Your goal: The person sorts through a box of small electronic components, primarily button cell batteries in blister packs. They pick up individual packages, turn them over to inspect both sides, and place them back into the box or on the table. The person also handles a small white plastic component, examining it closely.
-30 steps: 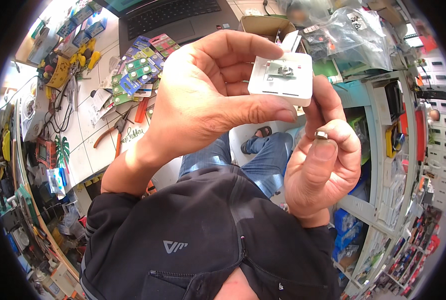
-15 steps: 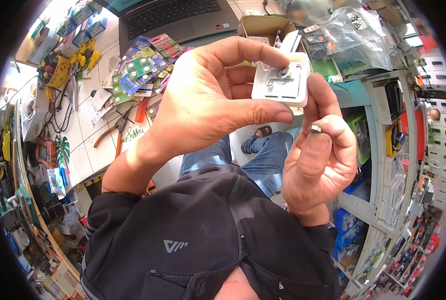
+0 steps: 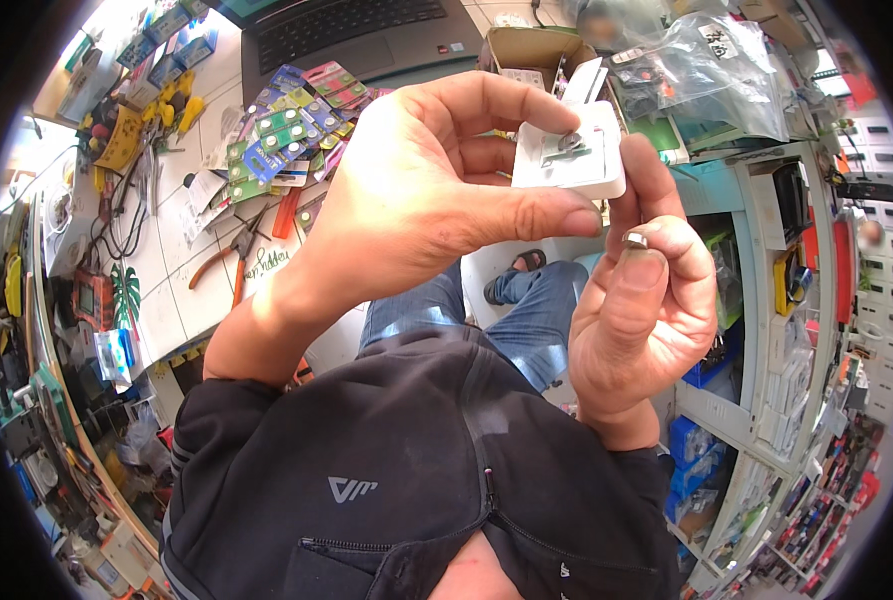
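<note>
My left hand (image 3: 416, 190) holds a small white square plastic device (image 3: 574, 165) by its edges, thumb on the near side and forefinger on the far side. A recess with small metal parts shows on its upturned face. Below and to the right, my right hand (image 3: 641, 310) pinches a small silvery button cell (image 3: 634, 240) between thumb and forefinger. Its other fingers reach up against the device's right edge. The cell is apart from the device.
On the tiled table at left lie carded button cells (image 3: 276, 140), orange-handled pliers (image 3: 234, 255) and a red strip (image 3: 287, 216). A laptop (image 3: 356, 40) and an open cardboard box (image 3: 536, 48) stand behind. Shelves (image 3: 766, 300) line the right; a clear plastic bag (image 3: 701, 75) lies at far right.
The white device has shifted slightly right and tipped a little in my left hand. My right hand has barely moved, still pinching the button cell.
</note>
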The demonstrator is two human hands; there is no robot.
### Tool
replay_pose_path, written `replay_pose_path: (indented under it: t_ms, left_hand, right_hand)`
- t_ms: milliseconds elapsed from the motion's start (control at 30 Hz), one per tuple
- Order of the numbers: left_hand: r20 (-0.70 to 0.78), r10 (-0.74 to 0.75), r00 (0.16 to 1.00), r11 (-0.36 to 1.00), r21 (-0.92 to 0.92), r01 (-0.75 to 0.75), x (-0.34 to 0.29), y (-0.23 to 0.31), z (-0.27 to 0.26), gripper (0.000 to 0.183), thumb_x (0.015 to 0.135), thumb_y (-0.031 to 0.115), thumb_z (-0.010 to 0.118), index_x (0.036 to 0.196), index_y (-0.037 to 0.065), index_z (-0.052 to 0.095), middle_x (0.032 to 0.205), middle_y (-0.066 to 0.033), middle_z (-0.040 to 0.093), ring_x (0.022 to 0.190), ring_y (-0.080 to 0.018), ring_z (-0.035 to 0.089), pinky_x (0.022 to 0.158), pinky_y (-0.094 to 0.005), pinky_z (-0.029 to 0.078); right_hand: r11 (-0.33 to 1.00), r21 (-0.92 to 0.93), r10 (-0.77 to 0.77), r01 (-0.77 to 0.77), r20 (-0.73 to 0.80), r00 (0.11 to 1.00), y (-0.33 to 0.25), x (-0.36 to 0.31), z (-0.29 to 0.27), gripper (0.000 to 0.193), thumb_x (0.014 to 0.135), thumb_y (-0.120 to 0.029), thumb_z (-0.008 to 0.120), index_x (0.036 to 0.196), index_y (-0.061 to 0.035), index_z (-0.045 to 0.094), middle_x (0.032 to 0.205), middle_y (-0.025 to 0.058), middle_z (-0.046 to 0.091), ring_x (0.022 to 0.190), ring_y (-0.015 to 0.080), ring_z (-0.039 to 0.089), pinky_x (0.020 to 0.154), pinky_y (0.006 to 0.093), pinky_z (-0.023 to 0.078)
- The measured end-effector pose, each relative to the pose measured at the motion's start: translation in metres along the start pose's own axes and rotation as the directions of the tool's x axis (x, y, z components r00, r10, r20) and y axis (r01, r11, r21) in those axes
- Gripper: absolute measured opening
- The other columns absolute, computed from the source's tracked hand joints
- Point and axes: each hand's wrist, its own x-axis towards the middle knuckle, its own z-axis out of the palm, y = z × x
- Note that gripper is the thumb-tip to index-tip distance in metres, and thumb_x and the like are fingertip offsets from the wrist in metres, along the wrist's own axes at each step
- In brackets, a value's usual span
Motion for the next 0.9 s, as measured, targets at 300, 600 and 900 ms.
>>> replay_pose_path:
  t_ms: [300, 600, 900]
  left_hand:
    - [-0.004, 0.056, 0.998, 0.998, 0.01, -0.056, 0.0, -0.0055, -0.0007, 0.054, 0.073, -0.007, 0.079, 0.122, -0.003, 0.055, 0.115, -0.0128, 0.064, 0.106, -0.0202, 0.064, 0.094, -0.0337, 0.053]
    - [-0.04, 0.069, 0.997, 0.997, -0.033, -0.07, -0.0002, -0.0038, 0.0016, 0.058, 0.072, -0.003, 0.082, 0.122, -0.003, 0.054, 0.115, -0.0151, 0.064, 0.106, -0.0212, 0.064, 0.093, -0.0338, 0.054]
    - [-0.095, 0.188, 0.978, 0.982, 0.006, -0.188, -0.0017, -0.0094, 0.0047, 0.064, 0.068, 0.0, 0.086, 0.12, -0.001, 0.049, 0.115, -0.0179, 0.064, 0.106, -0.0227, 0.065, 0.093, -0.0349, 0.054]
  right_hand:
    - [1.0, -0.003, 0.017, -0.017, -0.031, 0.999, -0.0005, -0.0021, 0.0024, 0.013, 0.096, -0.012, 0.058, 0.105, -0.0021, 0.057, 0.136, 0.0325, 0.047, 0.128, 0.0371, 0.049, 0.109, 0.0483, 0.037]
    - [1.0, 0.003, -0.001, 0.001, -0.036, 0.999, 0.0031, -0.0026, 0.0015, 0.014, 0.096, -0.013, 0.058, 0.105, -0.0017, 0.057, 0.136, 0.033, 0.047, 0.128, 0.0383, 0.048, 0.109, 0.0486, 0.037]
    - [1.0, -0.022, -0.011, 0.011, -0.018, 1.0, 0.0019, -0.0028, -0.0012, 0.015, 0.097, -0.015, 0.058, 0.102, -0.0005, 0.056, 0.136, 0.0341, 0.046, 0.127, 0.0389, 0.049, 0.108, 0.0486, 0.038]
